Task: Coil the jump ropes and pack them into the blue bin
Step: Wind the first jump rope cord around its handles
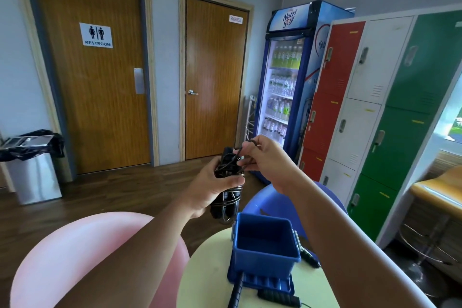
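1. Coiled black jump rope (225,204): held in the air, far and left of the blue bin (266,255). Our left grip (212,190) is curled round the bundle's middle; our right grip (267,157) pinches a loose cord loop at its top.
2. Blue bin: upright, open, on the yellow tabletop (205,270).
3. More black rope handles (277,299): on the tabletop, just beside the bin's near and right sides.

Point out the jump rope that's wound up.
The black rope gripped in the left hand, cord wound round its handles; the other ropes lie on the table beside the blue bin.
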### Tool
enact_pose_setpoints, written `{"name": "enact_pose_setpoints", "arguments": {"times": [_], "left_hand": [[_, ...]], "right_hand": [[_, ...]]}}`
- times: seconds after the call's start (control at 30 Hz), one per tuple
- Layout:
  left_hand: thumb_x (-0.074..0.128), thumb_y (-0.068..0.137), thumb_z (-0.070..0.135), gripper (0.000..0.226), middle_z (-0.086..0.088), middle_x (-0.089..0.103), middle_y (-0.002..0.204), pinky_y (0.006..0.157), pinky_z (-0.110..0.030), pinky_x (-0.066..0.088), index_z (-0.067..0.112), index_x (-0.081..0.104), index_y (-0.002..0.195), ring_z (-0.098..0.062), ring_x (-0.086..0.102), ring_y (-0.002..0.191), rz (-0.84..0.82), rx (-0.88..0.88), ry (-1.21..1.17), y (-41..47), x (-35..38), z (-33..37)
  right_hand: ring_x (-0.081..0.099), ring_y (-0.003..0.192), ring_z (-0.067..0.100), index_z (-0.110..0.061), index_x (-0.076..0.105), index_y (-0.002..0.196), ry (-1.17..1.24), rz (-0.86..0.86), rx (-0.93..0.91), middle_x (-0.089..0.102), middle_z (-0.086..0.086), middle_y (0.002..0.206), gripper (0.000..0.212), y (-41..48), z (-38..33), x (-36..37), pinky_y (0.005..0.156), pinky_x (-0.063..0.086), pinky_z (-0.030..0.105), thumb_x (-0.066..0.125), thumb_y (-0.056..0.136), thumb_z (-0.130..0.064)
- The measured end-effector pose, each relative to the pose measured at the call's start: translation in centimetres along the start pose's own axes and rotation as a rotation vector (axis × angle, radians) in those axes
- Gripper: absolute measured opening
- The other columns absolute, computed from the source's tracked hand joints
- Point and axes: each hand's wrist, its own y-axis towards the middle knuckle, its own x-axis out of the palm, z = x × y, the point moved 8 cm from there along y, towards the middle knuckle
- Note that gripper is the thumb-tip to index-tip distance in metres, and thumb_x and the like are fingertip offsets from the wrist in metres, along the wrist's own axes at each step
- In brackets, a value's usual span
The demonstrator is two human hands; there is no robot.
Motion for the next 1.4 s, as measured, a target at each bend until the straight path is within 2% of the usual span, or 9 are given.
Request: {"name": "enact_pose_setpoints", "arguments": {"times": [0.13, 0.27, 0.4, 0.53, 0.9, 1.07, 1.13, 1.23, 1.4], "left_hand": [[0.082, 0.079, 0.011, 0.059, -0.017, 0.067, 0.121, 0.078, -0.028, 0.057, 0.016, 0.052, 0.13, -0.027, 0.071, 0.104, -0.012, 0.022, 0.022, -0.3, 0.1, -0.1], [0.078, 0.083, 0.013, 0.058, -0.011, 0.069, 0.123, 0.084, -0.032, 0.058, 0.02, 0.052, 0.134, -0.029, 0.069, 0.11, -0.033, 0.059, 0.009, -0.8, 0.1, 0.2], [0.072, 0.089, 0.016, 0.055, -0.006, 0.069, 0.121, 0.082, -0.033, 0.059, 0.028, 0.051, 0.139, -0.028, 0.07, 0.109, -0.042, 0.098, 0.024, -1.4, 0.4, 0.7], [0.069, 0.091, 0.018, 0.062, 0.01, 0.069, 0.118, 0.082, -0.03, 0.058, 0.035, 0.043, 0.145, -0.02, 0.07, 0.108, -0.023, 0.164, 0.048, -1.8, 1.0, 1.6], [0.067, 0.094, 0.009, 0.05, 0.006, 0.07, 0.11, 0.079, -0.032, 0.059, 0.03, 0.051, 0.136, -0.02, 0.072, 0.099, -0.053, 0.158, 0.044, -2.3, 2.2, 1.8], [0.073, 0.089, 0.019, 0.053, -0.01, 0.067, 0.118, 0.081, -0.038, 0.06, 0.031, 0.049, 0.135, -0.03, 0.072, 0.099, -0.075, 0.129, 0.081, -2.2, 2.6, 1.7], [0.073, 0.089, 0.019, 0.053, -0.013, 0.066, 0.118, 0.08, -0.038, 0.06, 0.032, 0.049, 0.135, -0.03, 0.072, 0.099, -0.083, 0.116, 0.089, -2.1, 2.7, 1.6], [0.073, 0.088, 0.018, 0.054, -0.013, 0.068, 0.118, 0.081, -0.039, 0.06, 0.03, 0.049, 0.135, -0.033, 0.072, 0.1, -0.087, 0.107, 0.06, -2.1, 2.7, 1.5], [0.074, 0.087, 0.021, 0.055, -0.015, 0.068, 0.12, 0.085, -0.042, 0.06, 0.03, 0.049, 0.136, -0.038, 0.07, 0.105, -0.097, 0.101, 0.053, -2.4, 2.4, 1.7]], "right_hand": [[0.07, 0.082, 0.019, -0.017, 0.051, 0.096, -0.276, 0.11, -0.039, 0.076, -0.002, 0.087, 0.019, -0.1, -0.7, -0.3, 0.08, 0.056, 0.042, 0.043, 0.106, -0.031], [0.071, 0.069, 0.019, -0.016, 0.048, 0.097, -0.259, 0.113, -0.028, 0.076, 0.002, 0.077, 0.02, -0.2, -0.6, -0.1, 0.072, 0.058, 0.044, 0.041, 0.107, -0.031], [0.067, 0.054, 0.017, -0.011, 0.045, 0.104, -0.124, 0.13, 0.057, 0.072, 0.007, 0.067, 0.02, -0.3, 0.1, -0.4, 0.056, 0.057, 0.035, 0.04, 0.108, -0.03], [0.067, 0.054, 0.017, -0.012, 0.047, 0.108, 0.029, 0.141, 0.191, 0.072, 0.009, 0.068, 0.021, -0.5, 1.4, -0.6, 0.057, 0.059, 0.032, 0.038, 0.109, -0.03], [0.063, 0.052, 0.014, -0.01, 0.056, 0.094, 0.128, 0.154, 0.383, 0.069, 0.006, 0.064, 0.03, -2.4, 2.0, -1.4, 0.051, 0.054, 0.025, 0.037, 0.109, -0.027], [0.061, 0.046, 0.016, -0.002, 0.057, 0.092, 0.162, 0.214, 0.451, 0.068, 0.008, 0.058, 0.038, -3.2, 2.2, -1.7, 0.044, 0.055, 0.024, 0.034, 0.11, -0.027], [0.061, 0.044, 0.018, 0.0, 0.056, 0.099, 0.152, 0.215, 0.432, 0.068, 0.01, 0.057, 0.037, -3.2, 2.0, -1.8, 0.046, 0.057, 0.026, 0.034, 0.11, -0.027], [0.066, 0.048, 0.022, -0.006, 0.045, 0.118, 0.109, 0.211, 0.31, 0.073, 0.016, 0.074, 0.025, -2.9, 1.0, -1.9, 0.052, 0.06, 0.035, 0.034, 0.109, -0.026], [0.064, 0.051, 0.021, -0.013, 0.039, 0.116, 0.015, 0.152, 0.131, 0.076, 0.008, 0.073, 0.02, -2.7, -0.6, -1.3, 0.046, 0.054, 0.031, 0.033, 0.109, -0.031]]}}
